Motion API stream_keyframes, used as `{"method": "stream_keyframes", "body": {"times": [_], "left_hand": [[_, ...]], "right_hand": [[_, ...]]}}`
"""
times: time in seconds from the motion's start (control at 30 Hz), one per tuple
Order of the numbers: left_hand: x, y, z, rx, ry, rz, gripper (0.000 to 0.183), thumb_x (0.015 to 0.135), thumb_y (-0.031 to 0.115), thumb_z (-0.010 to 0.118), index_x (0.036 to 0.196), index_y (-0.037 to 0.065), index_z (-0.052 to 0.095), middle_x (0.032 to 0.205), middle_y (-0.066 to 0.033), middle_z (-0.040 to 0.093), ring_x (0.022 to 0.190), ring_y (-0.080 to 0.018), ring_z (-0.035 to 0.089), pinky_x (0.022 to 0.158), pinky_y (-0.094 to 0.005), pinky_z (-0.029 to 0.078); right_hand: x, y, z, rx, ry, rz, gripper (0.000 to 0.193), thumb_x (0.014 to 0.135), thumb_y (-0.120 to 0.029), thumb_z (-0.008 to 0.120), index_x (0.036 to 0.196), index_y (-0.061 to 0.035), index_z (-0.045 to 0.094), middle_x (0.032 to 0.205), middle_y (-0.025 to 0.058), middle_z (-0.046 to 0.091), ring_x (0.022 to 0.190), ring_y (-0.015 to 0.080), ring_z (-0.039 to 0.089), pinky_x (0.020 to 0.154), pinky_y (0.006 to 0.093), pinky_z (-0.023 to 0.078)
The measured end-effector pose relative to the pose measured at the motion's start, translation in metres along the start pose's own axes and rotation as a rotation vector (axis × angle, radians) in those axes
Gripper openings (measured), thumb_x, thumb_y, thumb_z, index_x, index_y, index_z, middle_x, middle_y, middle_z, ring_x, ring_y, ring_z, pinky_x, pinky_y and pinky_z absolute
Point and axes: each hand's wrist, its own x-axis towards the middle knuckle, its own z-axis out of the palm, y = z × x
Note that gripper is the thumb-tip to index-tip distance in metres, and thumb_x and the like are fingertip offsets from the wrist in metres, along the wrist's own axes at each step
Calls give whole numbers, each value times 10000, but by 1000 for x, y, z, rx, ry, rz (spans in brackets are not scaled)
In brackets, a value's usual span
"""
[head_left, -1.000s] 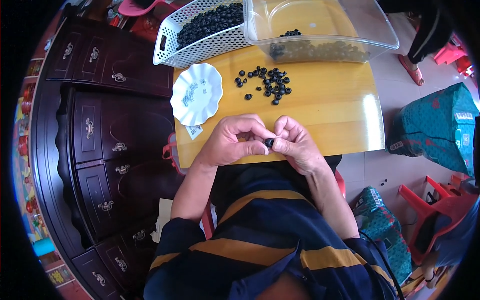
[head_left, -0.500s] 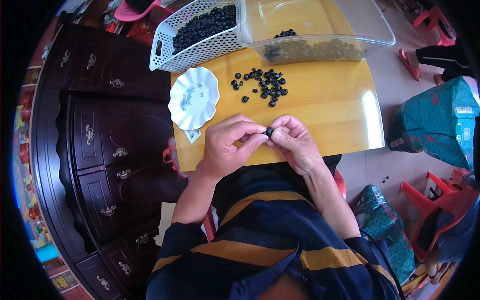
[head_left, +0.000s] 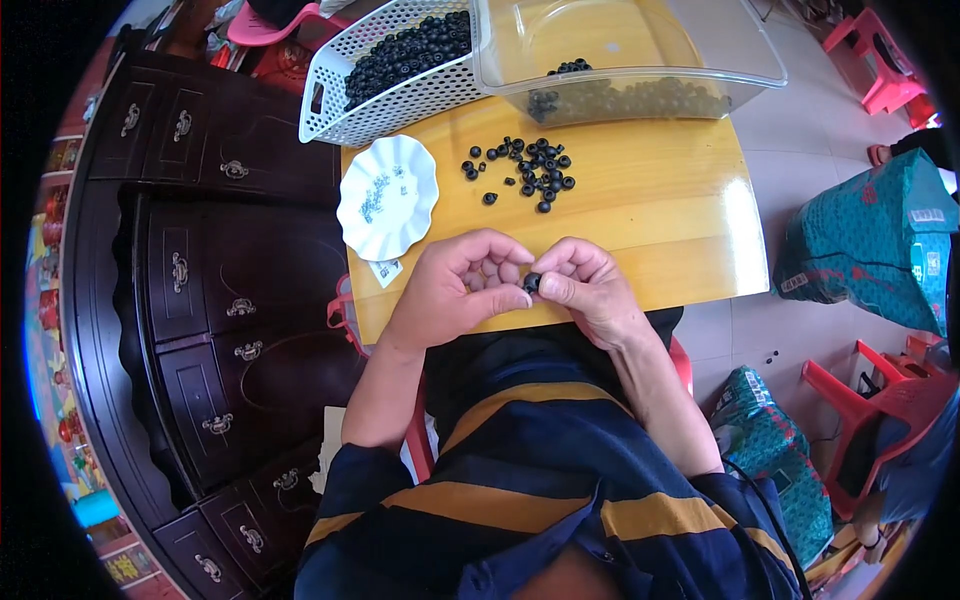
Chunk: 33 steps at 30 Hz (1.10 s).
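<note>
A small round black part (head_left: 532, 283), bead-like with a hollow, is pinched between the thumb and fingers of my right hand (head_left: 588, 288) over the table's near edge. My left hand (head_left: 463, 285) is right beside it, its thumb tip at the part and its index finger lifted away from the thumb. The remaining left fingers are loosely curled, and no object shows in them. Beyond my hands, several loose black parts (head_left: 540, 170) of the same kind lie scattered on the yellow wooden table (head_left: 650, 220). Some of these are smaller plug-like pieces.
A white scalloped dish (head_left: 400, 205) sits at the table's left. Behind are a white perforated basket (head_left: 335, 100) full of black parts and a clear plastic bin (head_left: 690, 85) holding more. Dark drawers (head_left: 250, 250) stand left; teal bags (head_left: 860, 250) and a red stool (head_left: 850, 400) stand right.
My left index finger has come off the black part and opened away from the thumb. The part has shifted slightly toward me in my right hand. At right, the other person's leg has moved mostly out of view.
</note>
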Motion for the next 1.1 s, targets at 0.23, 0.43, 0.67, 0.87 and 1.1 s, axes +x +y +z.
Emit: {"method": "stream_keyframes", "body": {"times": [0.23, 0.43, 0.67, 0.87, 1.1], "left_hand": [[2, -4, -4, -14, -115, 53, 243, 808, 33, 828, 1027, -33, 745, 887, -22, 658, 792, -70, 609, 682, -204, 465], [3, -13, -3, 0, -140, 128, 243, 807, 78, 834, 1016, -17, 755, 860, -29, 652, 761, -92, 595, 666, -225, 435], [5, -19, 8, 138, -22, 289, 152, 820, 39, 804, 956, 9, 744, 799, -24, 637, 698, -88, 564, 632, -232, 426], [5, -19, 3, 205, -34, 315, 160, 823, 13, 777, 978, 21, 737, 779, -17, 625, 666, -88, 547, 609, -242, 422], [5, -15, 1, 227, -5, 75, 177, 858, 19, 739, 1033, 23, 719, 789, 36, 628, 656, -49, 557, 618, -220, 429]], "right_hand": [[0, -1, -2, 10, -51, 15, 334, 857, -127, 831, 936, -112, 506, 825, -19, 631, 744, 72, 599, 685, 224, 472], [2, 1, 0, -3, -62, 3, 407, 834, -144, 856, 909, -136, 456, 776, -34, 578, 708, 57, 542, 631, 212, 409], [2, 1, -4, -22, -34, -33, 395, 842, -147, 850, 894, -134, 459, 773, -25, 580, 713, 64, 543, 641, 215, 413], [3, -1, -3, -33, -25, 33, 307, 862, -75, 794, 892, -125, 493, 824, -28, 603, 761, 61, 563, 693, 221, 437], [3, 0, -3, -62, 48, 53, 213, 931, -121, 747, 962, -110, 536, 880, -3, 634, 835, 84, 616, 749, 232, 490]]}}
